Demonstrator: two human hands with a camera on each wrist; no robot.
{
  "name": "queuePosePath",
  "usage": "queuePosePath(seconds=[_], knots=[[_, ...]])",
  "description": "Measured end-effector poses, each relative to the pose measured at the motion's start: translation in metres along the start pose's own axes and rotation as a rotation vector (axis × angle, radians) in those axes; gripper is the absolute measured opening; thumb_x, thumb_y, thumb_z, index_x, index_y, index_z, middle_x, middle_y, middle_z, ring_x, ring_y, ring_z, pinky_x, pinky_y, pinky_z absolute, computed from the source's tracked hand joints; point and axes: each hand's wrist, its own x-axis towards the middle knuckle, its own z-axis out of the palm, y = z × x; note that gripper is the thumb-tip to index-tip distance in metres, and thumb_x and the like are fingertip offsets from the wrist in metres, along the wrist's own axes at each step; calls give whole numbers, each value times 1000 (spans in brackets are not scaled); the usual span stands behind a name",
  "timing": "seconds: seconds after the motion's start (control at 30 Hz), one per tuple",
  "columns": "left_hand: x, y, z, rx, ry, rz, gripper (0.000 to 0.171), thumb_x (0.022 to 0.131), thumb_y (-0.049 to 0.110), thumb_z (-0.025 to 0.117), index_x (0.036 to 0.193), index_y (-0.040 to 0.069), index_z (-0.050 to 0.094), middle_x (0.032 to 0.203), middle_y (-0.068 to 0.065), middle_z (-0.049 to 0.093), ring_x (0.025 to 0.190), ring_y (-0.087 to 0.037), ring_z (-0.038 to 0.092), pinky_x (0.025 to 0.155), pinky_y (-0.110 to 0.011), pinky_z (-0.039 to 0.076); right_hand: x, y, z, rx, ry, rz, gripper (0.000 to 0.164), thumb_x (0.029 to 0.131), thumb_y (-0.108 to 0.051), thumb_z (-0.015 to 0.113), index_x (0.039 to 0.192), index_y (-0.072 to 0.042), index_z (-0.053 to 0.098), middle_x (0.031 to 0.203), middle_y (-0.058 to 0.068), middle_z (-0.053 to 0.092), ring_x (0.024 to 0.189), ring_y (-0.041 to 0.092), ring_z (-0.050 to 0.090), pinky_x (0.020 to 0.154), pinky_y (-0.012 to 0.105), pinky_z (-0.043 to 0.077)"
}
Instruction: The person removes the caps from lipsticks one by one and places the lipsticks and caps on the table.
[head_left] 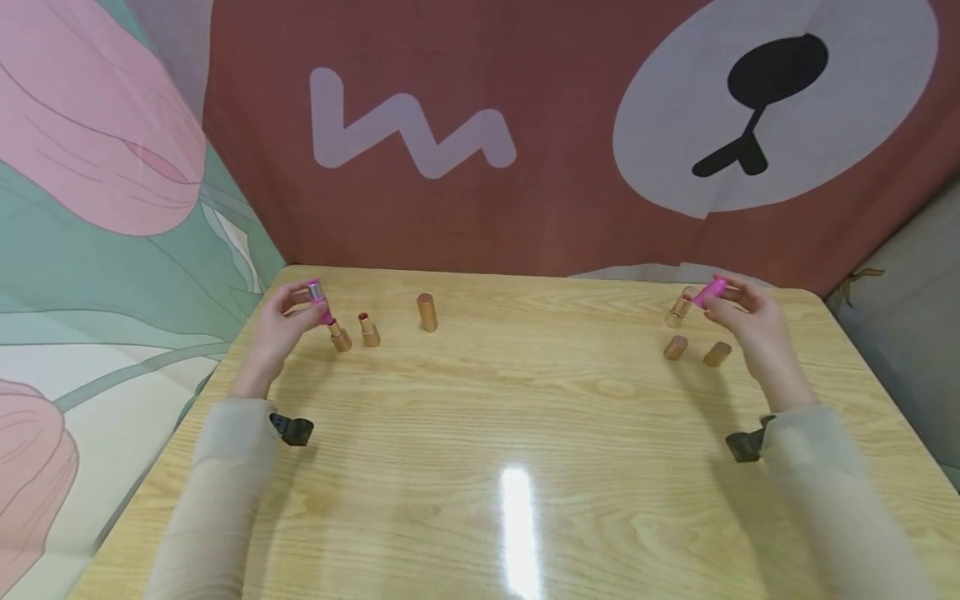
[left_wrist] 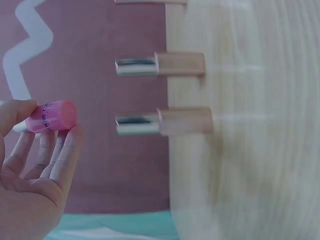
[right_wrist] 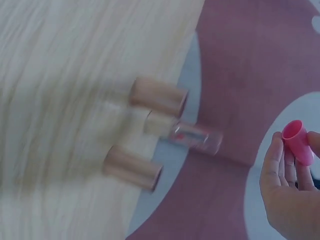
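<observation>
Table: a light wood-grain table (head_left: pixel 480 433) with a glare streak near the front edge; both sleeved forearms rest on it, each with a dark strap at the wrist.
Left hand: the left hand (head_left: pixel 288 321) is raised just above the far left part of the table, fingers and thumb pinching a pink lipstick (head_left: pixel 318 300) with a silver end; the left wrist view shows the same pink piece (left_wrist: pixel 50 116) held at the fingertips.
Right hand: the right hand (head_left: pixel 746 321) is raised over the far right part of the table, fingertips pinching a pink cap (head_left: pixel 709 292); the right wrist view shows it (right_wrist: pixel 297 141) as hollow and open at one end.
Left group: two open gold lipsticks (head_left: pixel 341 336) (head_left: pixel 369 331) stand just beside the left hand, inner tubes exposed; a closed gold lipstick (head_left: pixel 427 312) stands upright to their right, apart from them.
Right group: two gold caps (head_left: pixel 675 347) (head_left: pixel 717 354) sit on the table just beside the right hand; a clear-topped tube (head_left: pixel 681 307) stands behind them, close to the pink cap.
Backdrop: a printed cloth wall (head_left: pixel 480 133), brown-red with a white zigzag and an animal snout, pink and green at left.
</observation>
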Motion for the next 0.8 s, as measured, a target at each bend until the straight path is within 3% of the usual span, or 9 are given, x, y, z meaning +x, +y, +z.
queuePosePath(seconds=[0.1, 0.2, 0.37, 0.57, 0.8], knots=[[1, -7, -6, -89, 23, 3, 27, 92, 10, 60, 115, 22, 53, 94, 16, 56, 77, 9, 63, 74, -7, 52, 0, 3, -12, 6, 39, 4, 26, 89, -4, 63, 106, -24, 61, 90, -13, 64, 76, -4, 64, 70, 8, 53], [1, -15, -13, -129, 35, -17, 27, 93, 8, 59, 115, 21, 53, 94, 14, 56, 75, 7, 63, 73, -8, 53, 0, 8, -23, -8, 75, 29, 25, 89, -3, 63, 104, -24, 60, 88, -16, 64, 74, -5, 63, 68, 7, 53], [1, -28, -22, -92, 29, -71, 28, 94, 9, 57, 121, 15, 49, 92, 17, 57, 76, 7, 62, 73, -8, 53, -1, 18, -41, -47, 111, 81, 25, 89, -3, 63, 102, -22, 56, 85, -18, 63, 73, -7, 61, 65, 7, 52], [1, -38, -26, -67, -30, -120, 42, 95, 11, 56, 133, 3, 41, 96, 17, 55, 80, 7, 62, 77, -9, 53, -7, 30, -61, -78, 125, 136, 24, 90, 0, 60, 100, -21, 53, 81, -20, 62, 73, -8, 58, 63, 6, 50], [-1, -48, -24, 34, -111, -168, 53, 97, 16, 55, 140, -4, 33, 103, 18, 48, 84, 13, 57, 78, -6, 49, -11, 39, -77, -155, 66, 192, 23, 90, 3, 55, 98, -19, 52, 76, -20, 65, 71, -8, 62, 61, 8, 51]])
